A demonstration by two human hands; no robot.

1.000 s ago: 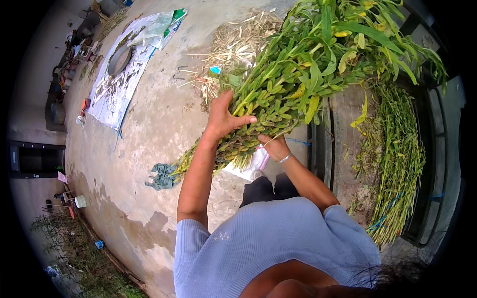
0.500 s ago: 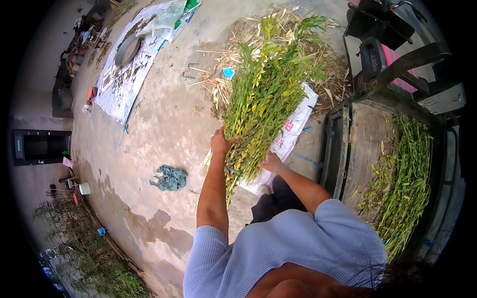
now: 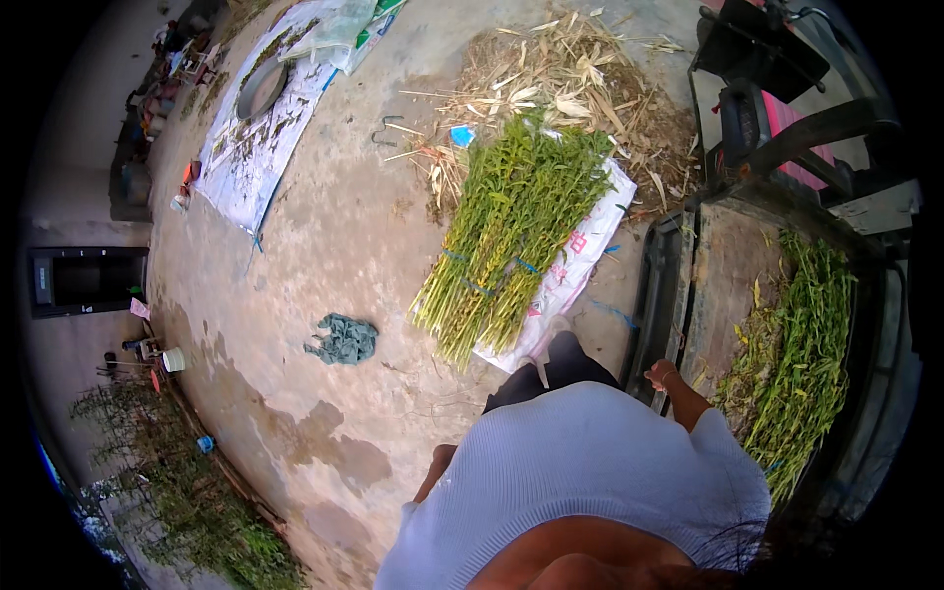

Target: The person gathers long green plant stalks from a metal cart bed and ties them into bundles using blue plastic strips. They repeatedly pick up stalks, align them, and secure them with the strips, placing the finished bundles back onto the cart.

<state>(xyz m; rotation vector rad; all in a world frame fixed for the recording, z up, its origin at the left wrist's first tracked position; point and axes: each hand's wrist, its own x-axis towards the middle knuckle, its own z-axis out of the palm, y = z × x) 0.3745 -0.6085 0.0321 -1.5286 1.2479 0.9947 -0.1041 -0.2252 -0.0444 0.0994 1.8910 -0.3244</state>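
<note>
Tied green stalks [image 3: 506, 231] lie on a white sack [image 3: 608, 211] on the concrete floor [image 3: 295, 285], dry husks [image 3: 580, 84] beyond their tops. Near the wooden bed [image 3: 726, 270] holding other stalks [image 3: 811, 344], the right hand [image 3: 664, 375] is loosely closed; the left hand is hidden, its state I cannot tell.

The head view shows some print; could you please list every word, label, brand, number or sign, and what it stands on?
White sack under the plant bundles: pinkish-red characters, partly covered; wording not copied here.
Dark unit at far left: pale marks, too small to read.
I can make out no other text.
</note>
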